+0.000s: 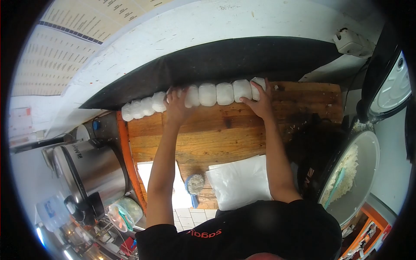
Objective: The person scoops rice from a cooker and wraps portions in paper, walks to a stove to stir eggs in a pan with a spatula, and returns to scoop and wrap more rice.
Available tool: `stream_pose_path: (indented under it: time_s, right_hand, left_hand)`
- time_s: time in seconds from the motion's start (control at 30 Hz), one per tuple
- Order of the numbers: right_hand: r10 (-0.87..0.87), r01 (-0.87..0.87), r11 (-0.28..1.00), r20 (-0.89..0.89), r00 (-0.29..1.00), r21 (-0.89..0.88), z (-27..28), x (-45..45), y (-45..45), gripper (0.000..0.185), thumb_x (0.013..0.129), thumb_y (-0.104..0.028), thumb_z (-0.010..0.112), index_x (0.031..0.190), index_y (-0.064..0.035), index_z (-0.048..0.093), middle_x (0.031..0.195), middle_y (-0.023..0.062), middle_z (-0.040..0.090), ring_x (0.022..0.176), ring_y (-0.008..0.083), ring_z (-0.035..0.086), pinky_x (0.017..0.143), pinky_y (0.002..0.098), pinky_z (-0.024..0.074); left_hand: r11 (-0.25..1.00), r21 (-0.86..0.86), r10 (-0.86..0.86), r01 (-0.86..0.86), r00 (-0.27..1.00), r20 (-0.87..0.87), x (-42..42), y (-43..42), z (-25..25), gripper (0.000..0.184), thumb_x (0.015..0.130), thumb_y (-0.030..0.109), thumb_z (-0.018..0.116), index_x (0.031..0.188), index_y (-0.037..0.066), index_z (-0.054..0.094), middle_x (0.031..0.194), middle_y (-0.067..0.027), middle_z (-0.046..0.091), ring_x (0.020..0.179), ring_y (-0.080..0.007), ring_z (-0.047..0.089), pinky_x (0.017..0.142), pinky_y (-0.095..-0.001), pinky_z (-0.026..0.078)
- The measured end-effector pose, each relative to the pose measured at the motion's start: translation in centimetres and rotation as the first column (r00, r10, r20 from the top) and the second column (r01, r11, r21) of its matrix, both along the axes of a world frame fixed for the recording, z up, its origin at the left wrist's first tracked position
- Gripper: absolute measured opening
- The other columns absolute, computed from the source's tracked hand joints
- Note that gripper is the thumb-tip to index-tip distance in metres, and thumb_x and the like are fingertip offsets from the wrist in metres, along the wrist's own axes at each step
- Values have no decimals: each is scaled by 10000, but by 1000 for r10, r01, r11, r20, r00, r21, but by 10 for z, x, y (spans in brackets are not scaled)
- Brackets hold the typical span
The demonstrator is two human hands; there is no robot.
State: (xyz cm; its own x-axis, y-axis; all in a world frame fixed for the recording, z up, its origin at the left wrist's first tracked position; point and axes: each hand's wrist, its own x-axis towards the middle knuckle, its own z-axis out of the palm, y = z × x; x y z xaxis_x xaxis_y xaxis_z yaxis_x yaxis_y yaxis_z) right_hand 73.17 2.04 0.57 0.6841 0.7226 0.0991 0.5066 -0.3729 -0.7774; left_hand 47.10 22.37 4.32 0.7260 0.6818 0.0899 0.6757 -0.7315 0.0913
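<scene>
A row of several white wrapped packets [225, 94] stands along the back edge of the wooden table [195, 138], against a dark sheet on the wall. My right hand [261, 100] is at the row's right end, thumb and fingers spread around the last packet [258, 86]. Over the left-middle part of the row lies my left hand [177, 104], fingers spread on the packets and partly covering them. Nearer my body are a blue scoop of rice [195, 184], white paper sheets [184, 190] and a stack of clear plastic sheets [240, 182].
An open cooker with rice [346, 173] and a green paddle stands at right, its lid [392, 84] raised. On the left are a silver cooker [93, 167] and a bowl with utensils [125, 214]. A power socket [353, 42] is on the wall.
</scene>
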Motion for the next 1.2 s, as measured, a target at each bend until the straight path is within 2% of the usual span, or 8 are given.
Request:
stream_pose_path:
  time_s: [0.07,0.17,0.37,0.7,0.87,1.0,1.13,1.2]
  right_hand:
    - [-31,31,999,-15,999,13,-2,1,3,619,737,-430,819,1267,-189,609,1523,275,211,1405,439,246,1113,519,301]
    - [-95,93,995,41,995,42,-10,-3,9,551,787,-437,777,1243,-170,619,1515,284,232,1406,438,249,1109,514,303]
    - [-197,193,979,73,978,58,-13,-15,18,505,807,-436,762,1197,-144,627,1500,283,254,1394,445,260,1105,521,299]
    - [-134,99,980,209,969,172,-14,-37,21,501,777,-375,803,1178,-133,624,1451,300,281,1370,456,271,1091,530,303]
    - [-74,58,986,100,992,158,-18,-21,15,439,829,-323,763,1191,-122,614,1427,271,353,1366,425,309,1100,488,307]
    - [-109,128,948,-80,991,292,-31,-15,13,440,887,-299,703,1233,-62,569,1377,242,434,1352,370,368,1106,446,310]
    - [-344,290,901,125,931,323,-20,-18,-8,396,899,-228,680,1200,-1,560,1262,206,527,1197,349,489,1001,451,400]
    - [-310,335,905,-133,942,261,11,-49,-34,332,908,-233,674,1142,-14,587,1163,170,575,1079,305,542,925,409,441]
  left_hand:
    - [996,87,23,-30,996,87,-1,3,9,893,667,468,806,1432,195,434,1391,-130,436,1278,-346,407,1036,-518,334]
    - [987,-152,43,-58,994,-101,-14,23,-9,1010,637,523,819,1479,212,356,1464,-170,354,1350,-381,327,1077,-533,293]
    - [948,-253,157,-194,975,-158,-8,2,7,1042,667,595,778,1513,232,290,1539,-234,221,1430,-437,166,1129,-532,224]
    - [988,-142,58,-64,997,-45,-15,10,-13,1015,688,593,763,1504,195,310,1510,-257,255,1418,-446,186,1144,-579,184]
    - [990,-133,49,-48,999,2,-17,8,-9,1047,678,577,779,1505,162,289,1493,-257,291,1406,-444,226,1140,-585,193]
    - [998,-55,8,4,976,216,-20,1,-3,1041,700,510,794,1510,134,259,1481,-269,301,1373,-458,276,1122,-577,222]
    - [994,-85,105,-75,883,457,-64,-40,59,916,777,373,780,1494,86,287,1419,-263,397,1290,-433,384,1054,-543,315]
    - [985,-70,170,-157,837,520,-110,-73,102,729,835,268,756,1425,43,392,1323,-218,508,1229,-359,478,1025,-457,369]
